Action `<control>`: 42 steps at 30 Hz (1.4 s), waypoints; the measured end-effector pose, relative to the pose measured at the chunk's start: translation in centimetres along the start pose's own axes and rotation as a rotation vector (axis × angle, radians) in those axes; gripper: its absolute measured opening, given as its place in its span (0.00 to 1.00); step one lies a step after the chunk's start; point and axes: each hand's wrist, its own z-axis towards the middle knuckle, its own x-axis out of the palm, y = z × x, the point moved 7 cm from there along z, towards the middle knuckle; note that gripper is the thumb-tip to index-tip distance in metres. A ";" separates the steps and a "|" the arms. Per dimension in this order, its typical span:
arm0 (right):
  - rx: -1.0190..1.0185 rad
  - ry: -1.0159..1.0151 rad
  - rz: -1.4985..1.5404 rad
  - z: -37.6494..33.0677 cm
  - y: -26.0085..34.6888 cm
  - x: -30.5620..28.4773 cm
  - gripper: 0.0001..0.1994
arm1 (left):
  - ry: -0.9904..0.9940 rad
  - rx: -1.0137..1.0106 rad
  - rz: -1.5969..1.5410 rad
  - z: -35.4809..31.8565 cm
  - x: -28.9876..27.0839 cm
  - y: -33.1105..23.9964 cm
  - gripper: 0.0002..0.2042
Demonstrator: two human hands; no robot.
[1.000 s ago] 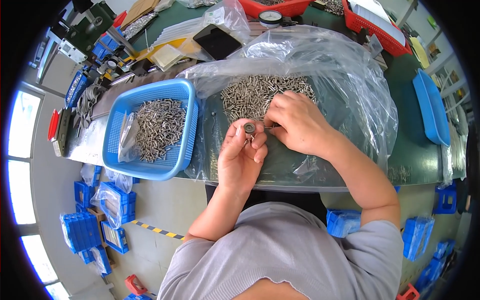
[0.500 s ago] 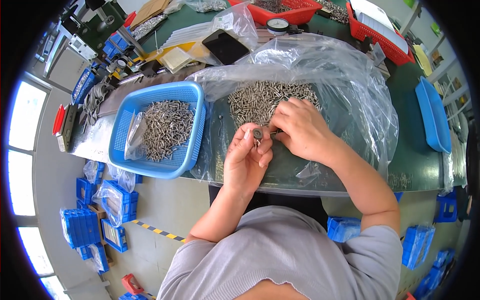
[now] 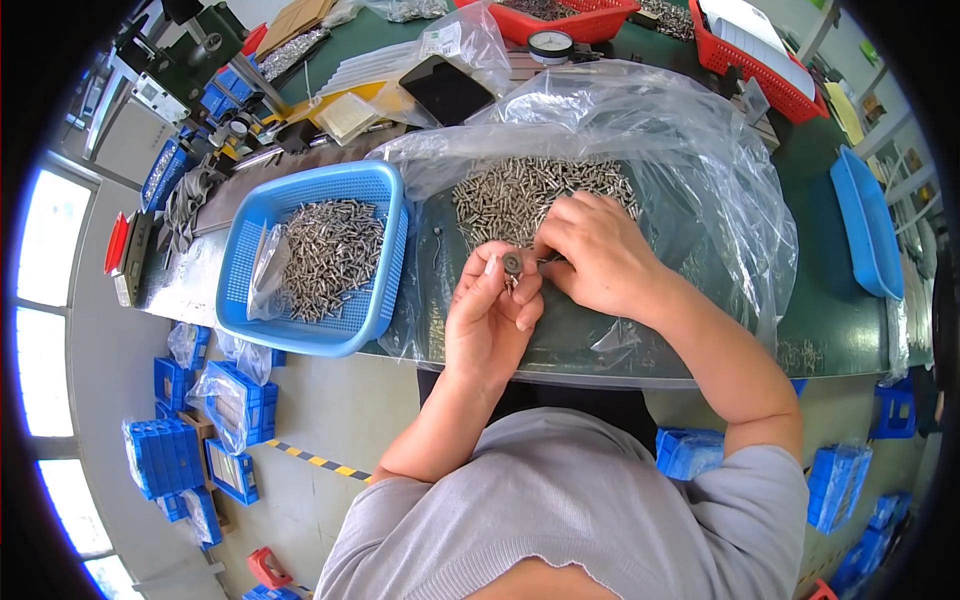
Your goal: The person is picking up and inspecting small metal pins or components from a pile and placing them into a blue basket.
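Note:
My left hand [image 3: 490, 305] is closed around a small round grey metal piece with a hole in its face [image 3: 513, 263], held up between thumb and fingers. Close beside it on the right, my right hand [image 3: 598, 255] has its fingers bent and pinched together toward that piece; a small metal pin seems to be at its fingertips, mostly hidden. Just beyond both hands, a heap of small silvery metal pins [image 3: 505, 190] lies on a clear plastic sheet [image 3: 690, 190]. To the left stands a blue basket [image 3: 232, 290] with more pins [image 3: 335, 255] and a clear bag in it.
A black phone [image 3: 447, 90], a dial gauge [image 3: 550, 45] and red baskets [image 3: 745, 65] lie along the far side of the green table [image 3: 810, 330]. At the right edge is a blue tray [image 3: 865, 225]. Blue crates [image 3: 165, 455] stand on the floor at left.
Both hands stay almost where they were, the right fingers shifting slightly beside the round piece. The whole view has moved a little.

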 end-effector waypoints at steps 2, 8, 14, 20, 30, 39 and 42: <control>0.007 0.008 0.007 0.0 0.1 0.2 0.03 | -0.001 0.002 0.004 0.0 0.1 0.0 0.09; -0.003 -0.039 0.088 0.2 -0.6 0.0 0.03 | -0.011 0.009 0.005 0.0 0.1 0.0 0.09; 0.089 -0.024 0.391 0.6 -1.4 -1.7 0.05 | -0.007 -0.018 0.036 -0.1 0.2 0.1 0.08; 0.276 0.113 0.915 0.3 -1.1 -0.8 0.03 | -0.037 -0.056 0.077 0.0 0.1 0.5 0.08; 0.237 0.145 0.872 0.3 0.0 -1.0 0.04 | -0.068 -0.062 0.089 -0.1 0.0 0.5 0.07; 0.164 0.109 0.849 0.6 0.6 -1.3 0.06 | -0.037 -0.098 0.127 -0.1 -0.1 0.6 0.07; 0.025 0.080 0.801 0.8 0.7 -1.4 0.07 | 0.013 -0.159 0.133 -0.2 0.1 0.7 0.09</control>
